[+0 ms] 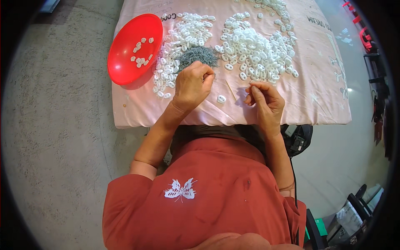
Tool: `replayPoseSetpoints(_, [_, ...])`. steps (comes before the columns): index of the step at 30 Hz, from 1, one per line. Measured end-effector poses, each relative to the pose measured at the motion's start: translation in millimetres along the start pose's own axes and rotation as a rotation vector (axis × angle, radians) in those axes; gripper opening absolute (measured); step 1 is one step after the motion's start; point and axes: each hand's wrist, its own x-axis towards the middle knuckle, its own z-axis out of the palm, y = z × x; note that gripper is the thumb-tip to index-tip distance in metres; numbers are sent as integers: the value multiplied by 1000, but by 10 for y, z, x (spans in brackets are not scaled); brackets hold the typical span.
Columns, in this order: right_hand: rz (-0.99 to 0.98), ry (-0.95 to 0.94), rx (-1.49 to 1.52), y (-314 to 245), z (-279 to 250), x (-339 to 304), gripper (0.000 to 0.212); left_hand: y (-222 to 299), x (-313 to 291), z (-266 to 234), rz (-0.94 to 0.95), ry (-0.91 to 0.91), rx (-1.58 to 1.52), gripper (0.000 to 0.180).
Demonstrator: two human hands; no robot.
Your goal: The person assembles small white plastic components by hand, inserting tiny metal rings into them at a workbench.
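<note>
Honestly looks early days imo: heaps of white two-hole pieces (254,48) on the pink cloth (302,113), only a few pale bits (141,61) in the red bowl (120,52)

L hand (192,86) is curled by the grey pile (202,56), R hand (270,102) has thumb n fingertips bunched, can't tell if either's pinching smth; lone white piece (221,99) sits btwn them, thin stick (231,90) near it, both untouched afaict
</note>
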Motion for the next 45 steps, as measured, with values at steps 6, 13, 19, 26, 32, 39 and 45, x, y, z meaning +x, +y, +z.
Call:
replayPoseSetpoints(6, [-4,-22,-67,-11,31,-12,12,-2,26,-38,-47,-75,50,8])
replayPoseSetpoints(13, [7,-69,-68,-31,38,-4,11,106,41,-61,-20,-83,-29,4])
replayPoseSetpoints(19, [13,-66,-136,-21,54,11,10,194,21,20,124,-31,-192,7])
replayPoseSetpoints(26, [-30,-36,-235,12,94,32,9,376,-16,68,137,-56,-347,13])
replayPoseSetpoints(32, [-80,-69,-270,5,97,55,6,482,-76,100,204,-132,-464,16])
replayPoseSetpoints(39, [-77,-82,-337,-3,85,53,7,444,-46,122,184,-199,-529,17])
replayPoseSetpoints(45, [-19,36,-128,15,53,45,6,220,415,125,240,-5,-217,9])
